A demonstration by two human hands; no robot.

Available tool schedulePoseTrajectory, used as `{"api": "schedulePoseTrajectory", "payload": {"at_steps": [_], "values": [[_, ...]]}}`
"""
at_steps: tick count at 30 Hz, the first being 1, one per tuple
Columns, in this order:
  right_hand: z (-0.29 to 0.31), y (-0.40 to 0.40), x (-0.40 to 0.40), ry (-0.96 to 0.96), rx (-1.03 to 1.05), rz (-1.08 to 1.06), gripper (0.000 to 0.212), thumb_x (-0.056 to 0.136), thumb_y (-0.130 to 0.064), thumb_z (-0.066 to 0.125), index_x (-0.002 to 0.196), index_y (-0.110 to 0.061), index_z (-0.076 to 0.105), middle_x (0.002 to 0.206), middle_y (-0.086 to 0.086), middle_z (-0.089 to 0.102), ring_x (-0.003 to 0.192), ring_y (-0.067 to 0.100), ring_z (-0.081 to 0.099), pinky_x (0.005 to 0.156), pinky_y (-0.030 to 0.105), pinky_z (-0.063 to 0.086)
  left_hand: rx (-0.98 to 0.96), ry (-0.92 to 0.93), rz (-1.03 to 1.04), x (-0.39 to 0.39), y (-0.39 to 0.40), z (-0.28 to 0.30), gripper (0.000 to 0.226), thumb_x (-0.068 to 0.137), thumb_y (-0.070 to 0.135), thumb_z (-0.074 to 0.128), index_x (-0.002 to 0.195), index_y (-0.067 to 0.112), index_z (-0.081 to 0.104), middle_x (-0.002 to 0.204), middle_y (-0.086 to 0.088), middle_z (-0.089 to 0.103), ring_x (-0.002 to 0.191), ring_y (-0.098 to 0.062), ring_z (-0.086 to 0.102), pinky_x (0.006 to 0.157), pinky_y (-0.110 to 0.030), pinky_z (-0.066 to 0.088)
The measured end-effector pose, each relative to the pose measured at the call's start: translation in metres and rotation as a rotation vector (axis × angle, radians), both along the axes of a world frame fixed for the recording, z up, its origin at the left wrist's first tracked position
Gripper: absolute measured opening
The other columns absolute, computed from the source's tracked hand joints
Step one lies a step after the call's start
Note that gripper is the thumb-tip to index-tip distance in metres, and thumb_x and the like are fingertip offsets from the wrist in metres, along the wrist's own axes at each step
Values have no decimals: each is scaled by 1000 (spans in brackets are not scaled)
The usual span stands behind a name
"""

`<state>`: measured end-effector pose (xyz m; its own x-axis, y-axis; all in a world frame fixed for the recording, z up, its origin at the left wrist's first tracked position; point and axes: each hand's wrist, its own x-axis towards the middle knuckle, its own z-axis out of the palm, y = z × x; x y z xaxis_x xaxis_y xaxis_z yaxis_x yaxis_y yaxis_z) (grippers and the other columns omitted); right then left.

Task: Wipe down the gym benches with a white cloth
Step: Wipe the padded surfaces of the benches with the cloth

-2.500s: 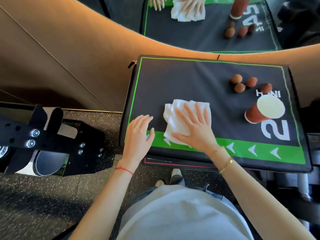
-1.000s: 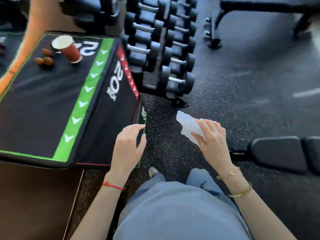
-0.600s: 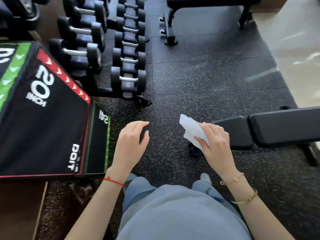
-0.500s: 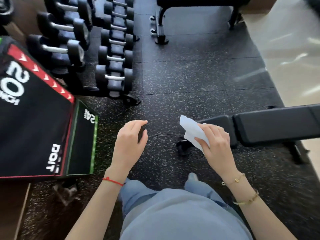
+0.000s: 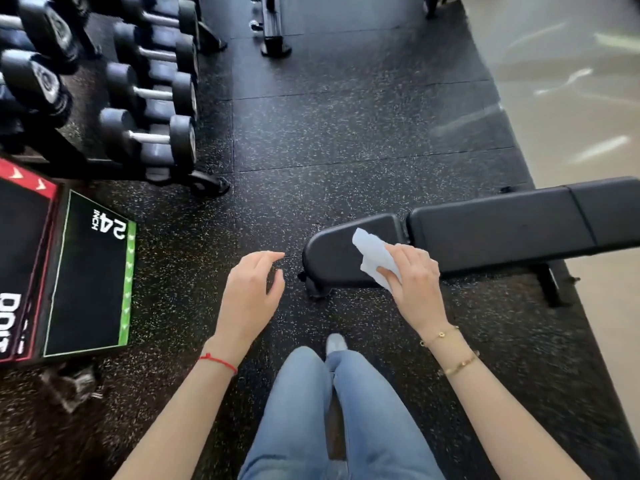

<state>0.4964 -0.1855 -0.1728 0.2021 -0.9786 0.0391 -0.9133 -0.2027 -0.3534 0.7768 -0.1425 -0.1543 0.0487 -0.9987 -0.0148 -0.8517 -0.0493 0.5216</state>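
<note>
A black padded gym bench (image 5: 491, 230) lies across the right half of the view, its rounded seat end toward the middle. My right hand (image 5: 414, 282) grips a crumpled white cloth (image 5: 375, 259) and hovers over the seat end of the bench; whether the cloth touches the pad I cannot tell. To the left of the bench end, my left hand (image 5: 251, 299) hangs over the floor with loosely curled fingers, holding nothing. A second bench's frame (image 5: 273, 26) shows at the top.
A rack of black dumbbells (image 5: 145, 98) fills the upper left. A black plyo box (image 5: 86, 275) with green and red edges stands at the left. Speckled black rubber floor (image 5: 346, 133) spreads ahead; a pale shiny floor (image 5: 571, 81) begins at the right. My legs in jeans are below.
I lifted the cloth off the plyo box and turned right. The bench has come closer, and my right hand with the cloth now sits over its seat end.
</note>
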Motion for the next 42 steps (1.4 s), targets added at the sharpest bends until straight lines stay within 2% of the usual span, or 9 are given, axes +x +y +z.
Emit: {"api": "schedulePoseTrajectory", "payload": {"at_steps": [13, 19, 21, 24, 28, 31, 36, 38, 42], "values": [[-288, -98, 26, 90, -5, 159, 35, 94, -40, 55, 116, -13, 62, 109, 4, 62, 96, 28, 54, 87, 39, 42, -6, -34, -21, -40, -93, -276, 31, 91, 12, 58, 122, 11, 62, 117, -4, 66, 111, -22, 58, 97, -37, 45], [-386, -74, 30, -58, -64, 270, 58, 101, -56, 30, 151, -26, 35, 158, -6, 31, 148, 24, 22, 119, 48, 21, -102, -54, -31, -37, -105, -383, 38, 98, 19, 50, 135, 9, 53, 134, -4, 57, 128, -20, 50, 109, -37, 39], [-397, -81, 23, -73, -177, 269, 51, 106, -47, 24, 152, -27, 32, 158, -7, 30, 148, 24, 23, 119, 49, 22, -145, -56, -45, -40, -109, -404, 42, 100, 22, 47, 140, 8, 49, 143, -7, 51, 135, -22, 44, 114, -40, 35], [-396, -116, 16, 91, -355, 291, 42, 107, -28, 29, 137, -9, 51, 149, 11, 46, 139, 37, 39, 115, 54, 28, -208, -49, -42, -47, -118, -420, 47, 101, 24, 45, 144, 6, 44, 148, -10, 44, 139, -23, 38, 118, -39, 30], [-388, -150, 31, 322, -219, 176, 47, 106, -32, 29, 152, -20, 34, 158, 10, 31, 145, 36, 27, 118, 49, 12, -227, 18, -17, -57, -134, -426, 48, 100, 21, 44, 145, 3, 40, 150, -12, 42, 141, -24, 35, 120, -37, 26], [-395, -121, 31, 195, -121, 153, 51, 103, -45, 24, 153, -34, 27, 160, 4, 26, 146, 35, 19, 119, 51, 11, -230, 64, 28, -64, -137, -429, 47, 101, 17, 41, 146, 2, 39, 151, -11, 41, 142, -23, 32, 121, -37, 24], [-391, -101, -18, 344, -128, 195, 55, 106, -29, 11, 141, -8, 48, 154, 20, 35, 140, 48, 31, 112, 63, 23, -265, 78, 33, -64, -136, -433, 47, 100, 17, 43, 145, 2, 40, 149, -11, 42, 141, -23, 33, 121, -37, 24], [-387, -133, -16, 293, -26, 48, 56, 105, -36, 7, 151, -19, 34, 161, 13, 20, 146, 42, 16, 116, 58, 12, -272, 99, 34, -64, -137, -434, 47, 99, 16, 45, 144, 1, 41, 148, -11, 43, 141, -23, 34, 121, -35, 24], [-386, -161, 26, 150, 5, -25, 52, 101, -53, 30, 152, -44, 23, 165, -3, 10, 150, 35, 1, 121, 53, -5, -282, 118, 51, -65, -136, -435, 48, 98, 17, 47, 143, 2, 43, 148, -10, 45, 140, -22, 35, 120, -34, 25]]}}
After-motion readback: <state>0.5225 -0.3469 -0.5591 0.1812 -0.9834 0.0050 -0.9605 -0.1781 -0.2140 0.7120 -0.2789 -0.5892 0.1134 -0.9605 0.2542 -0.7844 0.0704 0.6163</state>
